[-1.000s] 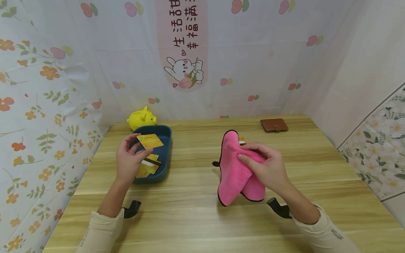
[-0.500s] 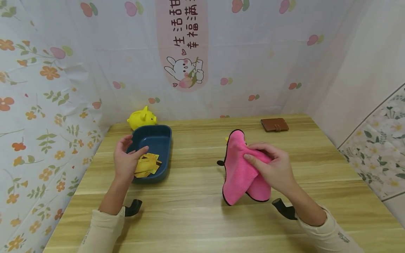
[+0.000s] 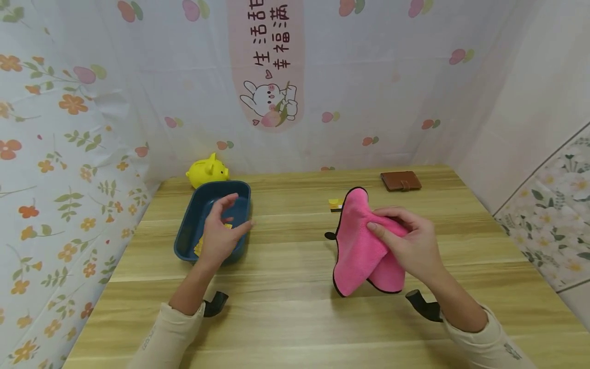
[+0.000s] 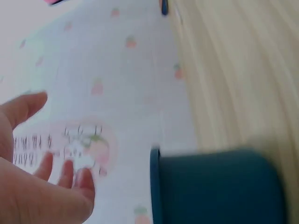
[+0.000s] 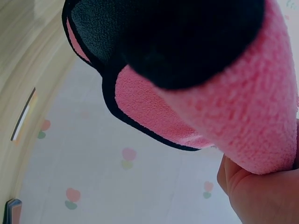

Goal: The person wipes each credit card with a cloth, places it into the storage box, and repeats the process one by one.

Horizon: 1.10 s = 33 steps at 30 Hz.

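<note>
My left hand (image 3: 220,237) hangs over the right part of a dark blue tray (image 3: 181,231), thumb and fingers spread apart with nothing between them. Yellow bank cards (image 3: 198,248) lie in the tray, mostly hidden behind that hand. In the left wrist view the spread fingers show beside the tray's wall (image 4: 219,191). My right hand (image 3: 412,245) pinches a bunched pink cloth (image 3: 357,251) with black edging, held above the table. The right wrist view shows the cloth's dark other side (image 5: 187,42). On the table behind the cloth, a yellow card (image 3: 334,203) with a black stripe is partly covered.
A yellow piggy bank (image 3: 207,171) stands behind the tray at the back left. Towards the back right lies a brown wallet (image 3: 400,181) with a clasp. The wooden table (image 3: 286,307) meets a printed curtain (image 3: 369,92) at its rear edge.
A yellow card left my left hand and dropped into the tray. That hand has since moved right over the tray. My right hand and the cloth have shifted right, uncovering the card on the table.
</note>
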Available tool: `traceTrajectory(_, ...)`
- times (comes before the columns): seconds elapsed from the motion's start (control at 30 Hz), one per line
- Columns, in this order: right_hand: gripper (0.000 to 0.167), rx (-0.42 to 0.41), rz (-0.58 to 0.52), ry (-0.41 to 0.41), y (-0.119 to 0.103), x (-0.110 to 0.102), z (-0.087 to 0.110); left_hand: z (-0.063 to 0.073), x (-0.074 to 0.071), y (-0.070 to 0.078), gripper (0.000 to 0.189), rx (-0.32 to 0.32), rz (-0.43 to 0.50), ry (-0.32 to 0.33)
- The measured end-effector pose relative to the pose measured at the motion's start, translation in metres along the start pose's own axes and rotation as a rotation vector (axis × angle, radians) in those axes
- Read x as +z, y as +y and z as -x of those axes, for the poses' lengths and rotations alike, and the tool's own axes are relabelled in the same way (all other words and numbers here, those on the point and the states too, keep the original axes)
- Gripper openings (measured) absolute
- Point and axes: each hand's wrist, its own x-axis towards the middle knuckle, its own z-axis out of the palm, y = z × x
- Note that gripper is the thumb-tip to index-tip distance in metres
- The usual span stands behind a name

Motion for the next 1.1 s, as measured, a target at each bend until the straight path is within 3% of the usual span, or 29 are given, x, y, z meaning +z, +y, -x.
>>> traceTrajectory(0.27,0.026,0.003,0.031,-0.015,0.005,-0.010,0.004,0.003,0.044,0.008,0.057,-0.054,-0.038,-0.255)
traceTrajectory(0.6,0.027,0.044,0.032,0.006,0.006,-0.009,0.010,-0.017,0.095,0.005,0.051,-0.046,-0.026,-0.425)
traceTrajectory(0.83,0.027,0.034,0.035,0.016,0.006,-0.009,0.011,-0.034,0.128,-0.005,0.048,-0.098,-0.040,-0.461)
traceTrajectory(1.1,0.027,0.022,0.029,0.012,0.007,-0.008,0.012,-0.053,0.151,-0.011,0.049,-0.105,-0.137,-0.490)
